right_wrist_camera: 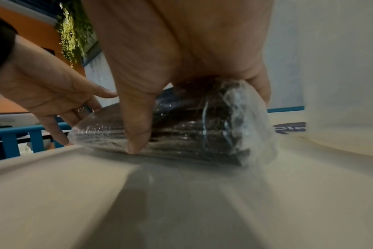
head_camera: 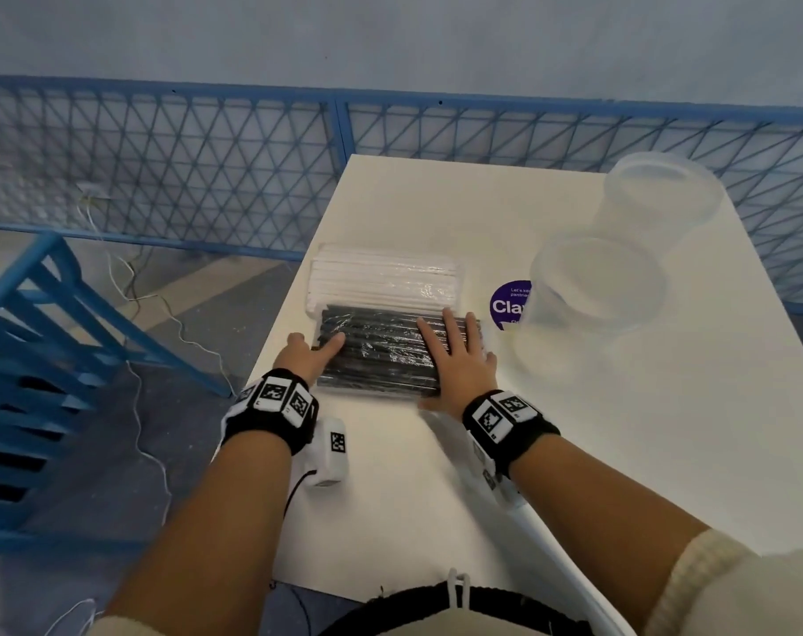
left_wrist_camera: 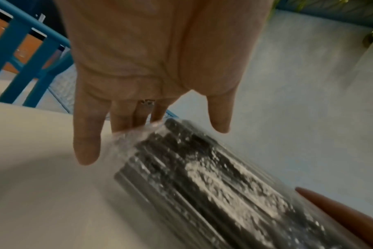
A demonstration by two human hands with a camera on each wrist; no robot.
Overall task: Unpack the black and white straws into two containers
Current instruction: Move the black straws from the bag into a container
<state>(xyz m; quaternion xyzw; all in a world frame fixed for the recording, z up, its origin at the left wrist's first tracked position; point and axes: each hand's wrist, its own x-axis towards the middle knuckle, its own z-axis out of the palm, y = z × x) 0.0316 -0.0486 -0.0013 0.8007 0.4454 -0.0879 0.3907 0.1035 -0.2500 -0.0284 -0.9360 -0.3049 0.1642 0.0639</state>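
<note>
A pack of black straws [head_camera: 381, 364] in clear wrap lies on the white table [head_camera: 620, 429]. A wrapped pack of white straws [head_camera: 381, 280] lies just beyond it, touching it. My right hand [head_camera: 436, 360] lies over the right half of the black pack [right_wrist_camera: 187, 134], fingers across the top. Its thumb [right_wrist_camera: 136, 138] is curled down the near side. My left hand [head_camera: 326, 346] touches the pack's left end [left_wrist_camera: 213, 182] with straight fingers [left_wrist_camera: 87, 143]. Two clear round containers [head_camera: 597, 291] [head_camera: 656, 195] stand to the right, with no straws in them.
A purple sticker [head_camera: 509, 305] lies on the table beside the nearer container. The table's left edge runs close to my left hand. A blue mesh fence [head_camera: 160, 167] runs behind the table, and a blue slatted frame [head_camera: 23, 360] stands on the floor to the left.
</note>
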